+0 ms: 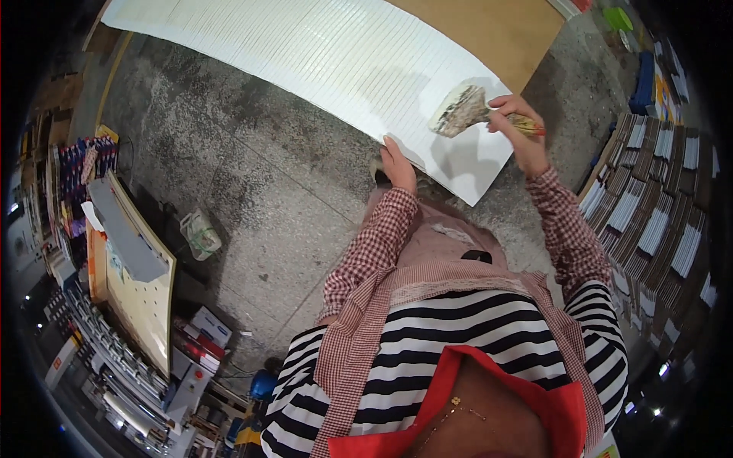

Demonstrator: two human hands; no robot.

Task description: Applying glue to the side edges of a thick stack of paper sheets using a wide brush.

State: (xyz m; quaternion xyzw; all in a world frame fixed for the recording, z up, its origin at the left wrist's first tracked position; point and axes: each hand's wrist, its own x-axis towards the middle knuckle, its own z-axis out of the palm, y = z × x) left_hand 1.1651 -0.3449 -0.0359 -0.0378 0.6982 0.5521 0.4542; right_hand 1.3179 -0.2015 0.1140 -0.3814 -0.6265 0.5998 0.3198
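Striped sleeves and a checked apron fill the lower frame; above them the left hand [398, 166] presses flat, fingers open, on the near edge of the white ruled sheets [321, 65]. Right hand [519, 126] is closed around a wide brush [460, 111], held over the sheets' corner at upper right. Brushing seems underway; how much is covered I cannot tell.

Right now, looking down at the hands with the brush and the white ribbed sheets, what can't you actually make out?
- Head view: the brush bristles are blurred, so what coats them is unclear.
- The right hand wraps the handle, hiding most of it.
- The left hand covers the near edge of the white sheets; what lies under its palm is hidden.
- The sheets run off the top edge.
- The stacks at right are too small and dark to identify.
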